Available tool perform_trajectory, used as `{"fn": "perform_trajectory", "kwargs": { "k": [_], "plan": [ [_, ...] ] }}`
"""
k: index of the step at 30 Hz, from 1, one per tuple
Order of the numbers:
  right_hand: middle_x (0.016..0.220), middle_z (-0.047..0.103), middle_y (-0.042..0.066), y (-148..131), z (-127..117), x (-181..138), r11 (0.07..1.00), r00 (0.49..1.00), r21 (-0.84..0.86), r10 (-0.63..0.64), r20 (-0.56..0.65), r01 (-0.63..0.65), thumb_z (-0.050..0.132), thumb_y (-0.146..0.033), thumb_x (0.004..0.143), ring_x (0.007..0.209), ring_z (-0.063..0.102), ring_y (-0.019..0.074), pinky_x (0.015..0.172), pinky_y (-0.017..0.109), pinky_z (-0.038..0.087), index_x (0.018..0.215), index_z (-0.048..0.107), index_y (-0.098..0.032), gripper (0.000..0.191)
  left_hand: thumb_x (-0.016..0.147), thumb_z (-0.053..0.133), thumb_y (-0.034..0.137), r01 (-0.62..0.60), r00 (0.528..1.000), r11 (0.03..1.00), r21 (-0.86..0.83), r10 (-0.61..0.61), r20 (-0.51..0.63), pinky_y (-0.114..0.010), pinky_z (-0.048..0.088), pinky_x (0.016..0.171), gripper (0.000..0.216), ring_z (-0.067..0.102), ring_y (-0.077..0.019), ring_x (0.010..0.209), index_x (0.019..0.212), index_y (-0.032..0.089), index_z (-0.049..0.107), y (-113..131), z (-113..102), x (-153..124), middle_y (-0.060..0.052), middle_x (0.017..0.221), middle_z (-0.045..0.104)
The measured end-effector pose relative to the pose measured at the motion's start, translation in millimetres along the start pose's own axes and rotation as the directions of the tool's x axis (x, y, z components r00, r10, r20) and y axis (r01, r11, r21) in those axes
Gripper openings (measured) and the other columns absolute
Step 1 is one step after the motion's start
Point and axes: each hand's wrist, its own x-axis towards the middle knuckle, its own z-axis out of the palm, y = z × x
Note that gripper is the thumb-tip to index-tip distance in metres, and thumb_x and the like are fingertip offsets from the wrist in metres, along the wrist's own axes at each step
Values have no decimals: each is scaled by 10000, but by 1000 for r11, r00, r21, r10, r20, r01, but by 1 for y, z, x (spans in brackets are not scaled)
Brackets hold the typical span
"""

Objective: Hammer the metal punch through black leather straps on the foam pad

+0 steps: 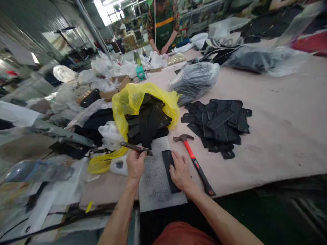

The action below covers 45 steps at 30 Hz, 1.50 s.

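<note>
My left hand (pixel 136 164) is closed on a thin dark metal tool (pixel 136 148) that sticks out to the left and right above a grey slab (pixel 155 180). Flat on the same slab lies a black leather strip (pixel 168 166), pressed down by the spread fingers of my right hand (pixel 181 172). Just to the right, a hammer (pixel 194 162) with a red and black handle rests on the table. Behind the slab, a yellow plastic bag (pixel 129 102) gapes with black pieces (pixel 148 122) inside.
A heap of black leather strips (pixel 218 124) lies right of the hammer on the beige table (pixel 281 136). Clear bags of dark parts (pixel 194 80) sit further back. Bags and boxes clutter the left. A person in a green apron (pixel 165 25) works at the far end.
</note>
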Motion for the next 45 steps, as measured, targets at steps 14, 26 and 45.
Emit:
{"fn": "perform_trajectory", "kwargs": {
  "k": [14, 26, 45],
  "plan": [
    [1445, 450, 159, -4, -11, 3, 996, 998, 75, 54, -15, -53, 423, -184, 853, 1379, 333, 256, 1152, 526, 162, 1415, 406, -109, 567, 815, 604, 239, -63, 981, 997, -35, 68, 182, -327, 555, 816, 155, 684, -192, 856, 926, 171, 688, -30, 79, -18, -55, 915, 724],
    [1443, 451, 166, -3, -12, 3, 996, 999, 79, 46, -23, -45, 433, -180, 845, 1381, 331, 256, 1153, 523, 167, 1422, 392, -97, 584, 827, 608, 247, -132, 973, 991, -27, 134, 187, -317, 573, 801, 147, 694, -195, 867, 907, 167, 703, -27, 82, -21, -63, 915, 737],
    [1449, 440, 165, -3, -11, 3, 997, 999, 63, 41, 12, -41, 437, -171, 840, 1381, 324, 262, 1146, 530, 182, 1426, 384, -100, 593, 857, 496, 149, -433, 883, 863, 261, 348, 316, -335, 552, 840, 204, 688, -209, 905, 970, 181, 663, -30, 90, -18, -73, 944, 729]
  ]
}}
